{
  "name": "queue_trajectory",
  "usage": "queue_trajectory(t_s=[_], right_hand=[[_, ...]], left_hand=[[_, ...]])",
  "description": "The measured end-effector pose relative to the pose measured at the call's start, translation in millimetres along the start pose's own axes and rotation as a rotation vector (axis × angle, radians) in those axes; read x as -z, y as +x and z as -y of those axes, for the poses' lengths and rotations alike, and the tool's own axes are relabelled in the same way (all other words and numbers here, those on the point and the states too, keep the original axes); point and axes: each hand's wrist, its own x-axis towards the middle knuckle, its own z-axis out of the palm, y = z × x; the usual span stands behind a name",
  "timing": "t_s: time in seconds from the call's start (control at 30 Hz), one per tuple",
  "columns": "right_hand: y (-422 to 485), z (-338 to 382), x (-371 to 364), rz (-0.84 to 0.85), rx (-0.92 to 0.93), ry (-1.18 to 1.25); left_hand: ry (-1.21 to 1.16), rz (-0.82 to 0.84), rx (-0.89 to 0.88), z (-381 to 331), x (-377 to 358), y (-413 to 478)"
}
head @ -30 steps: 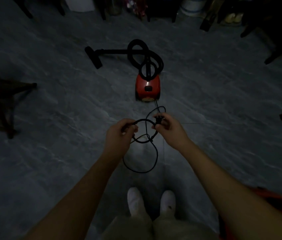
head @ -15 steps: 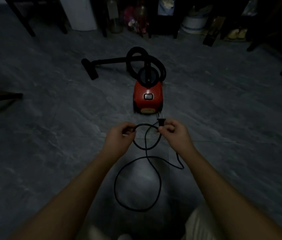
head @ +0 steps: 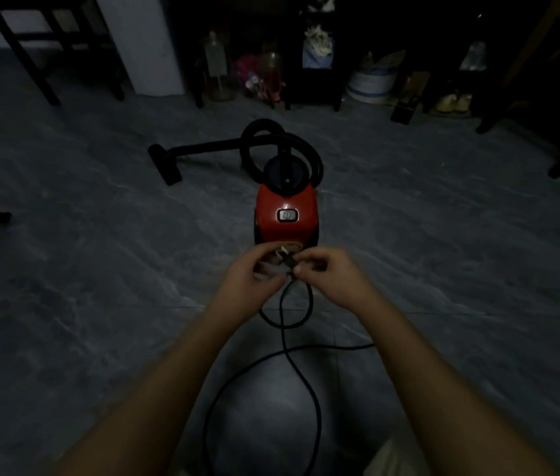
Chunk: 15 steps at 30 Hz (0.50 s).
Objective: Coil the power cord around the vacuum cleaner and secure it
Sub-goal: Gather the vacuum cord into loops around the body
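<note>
Your vacuum cleaner (head: pixel 285 231) has a bright red body with a silver-grey button (head: pixel 287 215) on top and a black round cap behind it. Its hose (head: pixel 247 149) and floor nozzle (head: pixel 165 166) are plain black too. The power cord (head: pixel 316 407) is black along all you can see of it, and so is the plug (head: pixel 288 262). The floor (head: pixel 100 304) under you is dark grey, streaked with paler grey veins, much like marble. At the back, a white panel (head: pixel 148 46) stands beside dark chair legs (head: pixel 31 56), and a white tub (head: pixel 369 85) carries a blue band. Your trousers (head: pixel 388 458) show pale beige at the lower edge.
</note>
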Motion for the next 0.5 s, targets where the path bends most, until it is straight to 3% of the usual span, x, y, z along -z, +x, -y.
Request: queue_trajectory(t_s=[0.23, 0.5], right_hand=[[4.8, 13.0, 2.8, 0.011, -0.048, 0.068], [9.6, 16.3, -6.2, -0.019, 0.017, 0.097]], left_hand=[[0.284, 0.085, -0.199, 9.9, 7.9, 13.3], [0.178, -0.149, -0.103, 12.4, 14.3, 14.0]])
